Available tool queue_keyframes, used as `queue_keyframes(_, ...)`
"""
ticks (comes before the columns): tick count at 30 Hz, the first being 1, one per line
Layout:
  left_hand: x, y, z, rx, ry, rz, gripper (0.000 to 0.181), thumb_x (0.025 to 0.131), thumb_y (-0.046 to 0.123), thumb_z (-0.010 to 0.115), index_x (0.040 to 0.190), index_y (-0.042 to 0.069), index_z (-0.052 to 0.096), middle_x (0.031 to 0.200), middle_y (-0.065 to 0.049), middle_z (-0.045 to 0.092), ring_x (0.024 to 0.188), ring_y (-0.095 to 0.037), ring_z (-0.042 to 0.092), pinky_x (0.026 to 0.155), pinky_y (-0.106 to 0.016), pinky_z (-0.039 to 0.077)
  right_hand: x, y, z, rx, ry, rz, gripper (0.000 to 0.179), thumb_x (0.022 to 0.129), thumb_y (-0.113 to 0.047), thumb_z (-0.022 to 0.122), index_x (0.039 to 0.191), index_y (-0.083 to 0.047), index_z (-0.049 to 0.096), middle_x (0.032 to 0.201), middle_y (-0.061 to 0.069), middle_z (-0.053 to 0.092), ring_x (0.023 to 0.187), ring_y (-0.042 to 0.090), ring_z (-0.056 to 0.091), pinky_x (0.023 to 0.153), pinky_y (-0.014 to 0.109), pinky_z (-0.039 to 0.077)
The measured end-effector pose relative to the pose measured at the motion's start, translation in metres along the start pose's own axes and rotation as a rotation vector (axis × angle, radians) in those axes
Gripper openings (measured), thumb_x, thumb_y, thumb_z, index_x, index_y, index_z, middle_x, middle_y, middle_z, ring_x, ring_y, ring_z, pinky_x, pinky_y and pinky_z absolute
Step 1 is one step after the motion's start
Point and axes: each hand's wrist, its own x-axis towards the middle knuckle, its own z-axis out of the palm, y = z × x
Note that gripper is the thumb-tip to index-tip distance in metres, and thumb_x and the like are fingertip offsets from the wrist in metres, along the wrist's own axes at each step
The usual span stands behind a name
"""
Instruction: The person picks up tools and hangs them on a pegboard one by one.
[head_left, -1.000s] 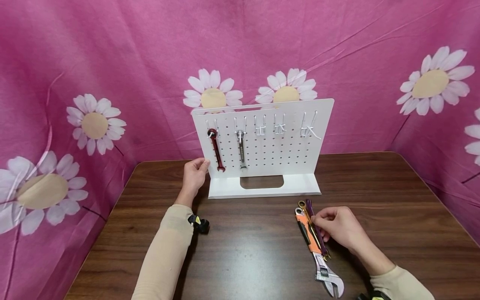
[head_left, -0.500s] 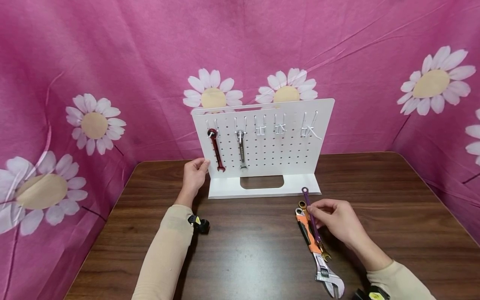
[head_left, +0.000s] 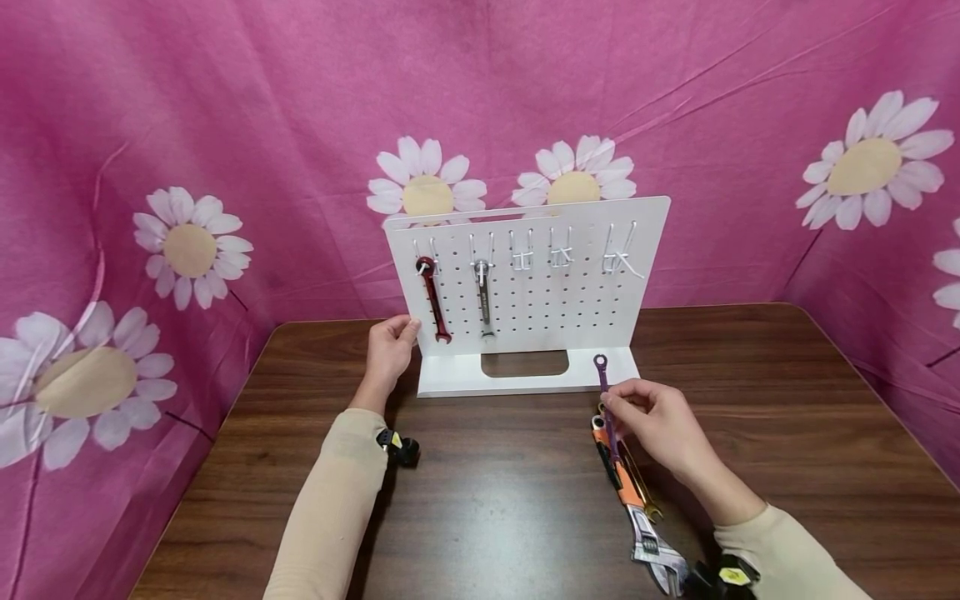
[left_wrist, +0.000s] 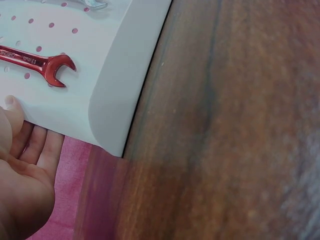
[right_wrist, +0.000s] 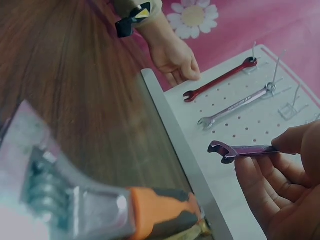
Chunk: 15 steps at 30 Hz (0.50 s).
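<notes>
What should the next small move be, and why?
Probably raise the purple metal wrench toward the bare white wire hook just right of the hanging silver metal wrench. The right grip pinches the purple wrench; the left grip holds the edge of the white perforated board, where a red metal wrench hangs too.

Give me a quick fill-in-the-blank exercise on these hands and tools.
The held wrench in the right hand is coloured ____.
The left hand pinches the edge of a board coloured ____.
Counting the red wrench, ____ wrenches hang on the board.
On the table, the adjustable wrench has a handle in black and ____.

Missing words: purple; white; two; orange.
</notes>
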Motion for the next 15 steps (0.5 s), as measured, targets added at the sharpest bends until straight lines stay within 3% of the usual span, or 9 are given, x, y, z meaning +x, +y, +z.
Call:
queue_keyframes(11,-0.001,0.001,0.000,0.001,0.003,-0.007,0.023,0.108,0.009,0.067,0.117,-0.008,0.077,0.108,-0.021,0.079,0.088,-0.006,0.067,0.080,-0.014,0.056,0.009,-0.014,0.009,0.029,0.005,-0.029,0.023,0.105,-0.010,0.070,0.113,0.011,0.071,0.079,0.003,0.071,0.060,0.010,0.066,0.058,0.032,0.061)
queue_keyframes(15,-0.001,0.001,0.000,0.000,0.003,-0.004,0.022,0.108,0.009,0.067,0.117,-0.009,0.077,0.109,-0.022,0.079,0.088,-0.006,0.067,0.081,-0.015,0.057,0.013,-0.019,0.011,0.003,0.010,-0.046,0.021,0.105,-0.011,0.070,0.111,0.009,0.072,0.078,0.008,0.070,0.062,0.017,0.069,0.059,0.035,0.062)
